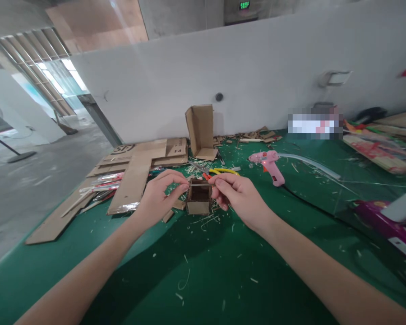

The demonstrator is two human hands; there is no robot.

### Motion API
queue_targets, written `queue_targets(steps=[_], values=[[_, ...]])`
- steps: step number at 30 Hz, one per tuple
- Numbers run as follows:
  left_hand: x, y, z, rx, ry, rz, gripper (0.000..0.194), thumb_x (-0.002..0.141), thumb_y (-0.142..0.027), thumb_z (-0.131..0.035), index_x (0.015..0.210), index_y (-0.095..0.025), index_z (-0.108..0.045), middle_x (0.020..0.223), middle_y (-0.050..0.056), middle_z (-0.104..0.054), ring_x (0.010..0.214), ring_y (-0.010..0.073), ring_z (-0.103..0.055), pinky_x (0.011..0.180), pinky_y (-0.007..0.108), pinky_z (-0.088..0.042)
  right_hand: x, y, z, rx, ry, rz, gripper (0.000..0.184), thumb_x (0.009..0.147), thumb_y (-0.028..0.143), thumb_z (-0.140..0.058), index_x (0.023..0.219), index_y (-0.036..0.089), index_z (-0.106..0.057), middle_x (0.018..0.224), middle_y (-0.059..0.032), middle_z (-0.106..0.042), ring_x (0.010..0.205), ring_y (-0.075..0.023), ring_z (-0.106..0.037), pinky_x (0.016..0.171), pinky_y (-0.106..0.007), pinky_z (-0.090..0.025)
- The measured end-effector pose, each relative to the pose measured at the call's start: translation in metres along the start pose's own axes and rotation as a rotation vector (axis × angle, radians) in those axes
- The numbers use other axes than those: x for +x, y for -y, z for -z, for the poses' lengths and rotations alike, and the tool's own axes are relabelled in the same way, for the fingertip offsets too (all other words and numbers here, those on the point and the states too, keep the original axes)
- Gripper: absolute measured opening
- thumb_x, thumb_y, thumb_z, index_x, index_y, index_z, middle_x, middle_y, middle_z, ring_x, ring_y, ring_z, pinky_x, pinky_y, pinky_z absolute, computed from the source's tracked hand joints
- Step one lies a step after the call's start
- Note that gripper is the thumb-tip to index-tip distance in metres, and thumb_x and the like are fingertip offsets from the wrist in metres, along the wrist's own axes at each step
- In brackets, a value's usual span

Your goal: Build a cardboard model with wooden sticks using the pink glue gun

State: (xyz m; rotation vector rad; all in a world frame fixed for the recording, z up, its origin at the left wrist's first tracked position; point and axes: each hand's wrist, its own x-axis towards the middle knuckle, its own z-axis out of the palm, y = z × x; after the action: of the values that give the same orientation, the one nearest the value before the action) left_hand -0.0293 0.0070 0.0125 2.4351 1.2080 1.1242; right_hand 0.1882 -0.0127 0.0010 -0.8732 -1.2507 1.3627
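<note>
Left of centre: left hand [162, 193], pinched on one end of thin stick [201, 184]. Mid-frame: stick, held level over small cardboard box [198, 208]. Right of centre: right hand [236, 194], gripping opposite end. Farther right: pink glue gun [273, 166].
</note>
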Motion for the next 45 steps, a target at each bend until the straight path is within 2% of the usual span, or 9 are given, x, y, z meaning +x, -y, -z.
queue_targets(steps=[11,16,21,25,28,31,37,41,45], values=[[0.003,0.001,0.001,-0.127,0.087,0.015,0.026,0.097,-0.035,-0.047,0.078,-0.018,-0.054,0.087,0.004,-0.059,0.087,0.0175,-0.056,0.078,0.03,-0.044,-0.003,0.001,-0.002,-0.077,0.011,0.057,0.017,0.09,0.03,-0.055,0.089,0.016,-0.065,0.066,0.0017,-0.06,0.049,-0.007,-0.051,0.045,-0.022,-0.045],[0.003,-0.002,0.0,-0.209,0.124,0.146,0.034,0.1,-0.039,-0.038,0.083,-0.017,-0.058,0.086,0.004,-0.06,0.08,0.0165,-0.055,0.075,0.028,-0.043,-0.005,0.004,-0.003,-0.078,0.012,0.073,0.019,0.09,0.034,-0.058,0.092,0.017,-0.067,0.068,0.0007,-0.062,0.051,-0.0079,-0.054,0.046,-0.023,-0.048],[0.002,-0.006,0.0,-0.277,0.115,0.181,0.039,0.098,-0.044,-0.041,0.076,-0.017,-0.059,0.084,0.004,-0.061,0.08,0.0168,-0.057,0.075,0.027,-0.044,-0.008,0.008,-0.004,0.034,0.042,0.098,0.022,0.087,0.038,-0.063,0.094,0.018,-0.069,0.073,-0.002,-0.066,0.06,-0.0115,-0.061,0.048,-0.025,-0.052],[-0.001,-0.006,-0.001,-0.356,0.07,0.194,0.049,0.098,-0.048,-0.042,0.065,-0.017,-0.061,0.091,0.005,-0.063,0.085,0.0176,-0.058,0.08,0.028,-0.045,-0.01,0.012,-0.004,0.073,0.077,0.097,0.024,0.084,0.039,-0.068,0.096,0.018,-0.069,0.078,-0.0037,-0.068,0.066,-0.0134,-0.064,0.049,-0.025,-0.054],[-0.003,-0.002,-0.004,-0.456,0.025,0.186,0.051,0.098,-0.052,-0.037,0.079,-0.019,-0.072,0.101,0.007,-0.065,0.097,0.0201,-0.059,0.091,0.032,-0.045,-0.011,0.014,-0.005,0.086,0.072,0.094,0.025,0.083,0.04,-0.069,0.095,0.018,-0.07,0.079,-0.0038,-0.068,0.067,-0.0134,-0.064,0.05,-0.025,-0.054],[-0.005,0.003,-0.007,-0.547,-0.033,0.18,0.051,0.096,-0.058,-0.038,0.094,-0.022,-0.074,0.105,0.007,-0.067,0.105,0.0218,-0.059,0.096,0.034,-0.045,-0.012,0.014,-0.006,0.081,0.067,0.089,0.024,0.083,0.04,-0.068,0.095,0.019,-0.07,0.08,-0.0044,-0.069,0.07,-0.0147,-0.065,0.05,-0.025,-0.055],[-0.004,-0.001,-0.009,-0.812,-0.004,0.281,0.065,0.092,-0.069,-0.033,0.092,-0.017,-0.072,0.072,0.007,-0.068,0.073,0.0199,-0.064,0.076,0.035,-0.053,-0.01,0.013,-0.006,0.052,-0.031,0.113,0.021,0.084,0.037,-0.067,0.094,0.019,-0.068,0.08,-0.0042,-0.07,0.071,-0.0146,-0.066,0.05,-0.024,-0.056],[-0.002,-0.01,-0.008,-0.853,-0.017,0.374,0.061,0.091,-0.066,-0.041,0.088,-0.014,-0.072,0.072,0.007,-0.069,0.068,0.0185,-0.065,0.07,0.033,-0.053,-0.01,0.013,-0.005,0.03,-0.045,0.099,0.02,0.085,0.036,-0.066,0.095,0.019,-0.068,0.081,-0.0046,-0.07,0.071,-0.0149,-0.067,0.051,-0.025,-0.056],[-0.002,-0.013,-0.007,-0.879,-0.027,0.393,0.058,0.092,-0.063,-0.042,0.085,-0.014,-0.072,0.07,0.006,-0.069,0.066,0.0173,-0.065,0.069,0.031,-0.054,-0.009,0.013,-0.005,0.015,-0.047,0.091,0.022,0.085,0.037,-0.065,0.096,0.018,-0.068,0.081,-0.0048,-0.07,0.071,-0.0147,-0.067,0.052,-0.025,-0.056]])
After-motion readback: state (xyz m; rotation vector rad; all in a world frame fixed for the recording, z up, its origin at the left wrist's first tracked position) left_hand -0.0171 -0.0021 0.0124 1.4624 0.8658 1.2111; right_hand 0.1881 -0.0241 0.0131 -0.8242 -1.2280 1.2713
